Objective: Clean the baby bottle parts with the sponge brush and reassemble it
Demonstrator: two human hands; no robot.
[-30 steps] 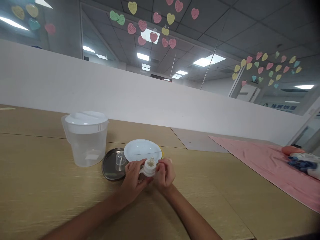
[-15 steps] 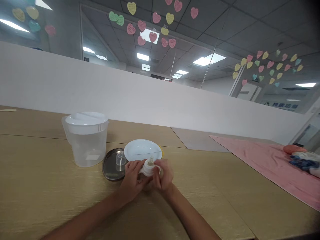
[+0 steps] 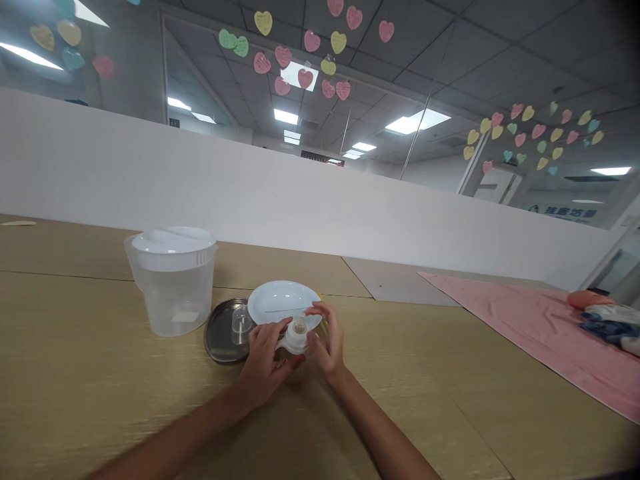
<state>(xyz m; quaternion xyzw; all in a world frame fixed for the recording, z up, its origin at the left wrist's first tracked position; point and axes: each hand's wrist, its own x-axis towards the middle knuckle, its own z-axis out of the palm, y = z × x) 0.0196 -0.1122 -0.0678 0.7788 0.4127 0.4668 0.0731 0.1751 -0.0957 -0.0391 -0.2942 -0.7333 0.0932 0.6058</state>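
A baby bottle point(image 3: 295, 341) with a white collar, side handles and a clear teat stands tilted toward me between my hands. My left hand point(image 3: 267, 353) is closed around its left side, with the thumb in front. My right hand point(image 3: 327, 343) is at its right, thumb by the collar, the other fingers spread and curved past the teat. Whether the right thumb touches the collar I cannot tell. Just left of the bottle, a clear dome cap point(image 3: 241, 323) sits on a metal tray point(image 3: 217, 337). Behind the bottle lies a white oval dish point(image 3: 283, 293); the bottle's body is mostly hidden.
A lidded translucent pitcher point(image 3: 177, 293) stands at the left on the wooden table point(image 3: 100, 387). A pink cloth point(image 3: 525, 327) covers the right side, with bundled fabric point(image 3: 607, 323) at its far edge. A low white wall point(image 3: 250, 193) runs behind the table.
My right hand has loosened from the bottle's collar, and its fingers have spread up and away from it. The left hand still holds the bottle in nearly the same place.
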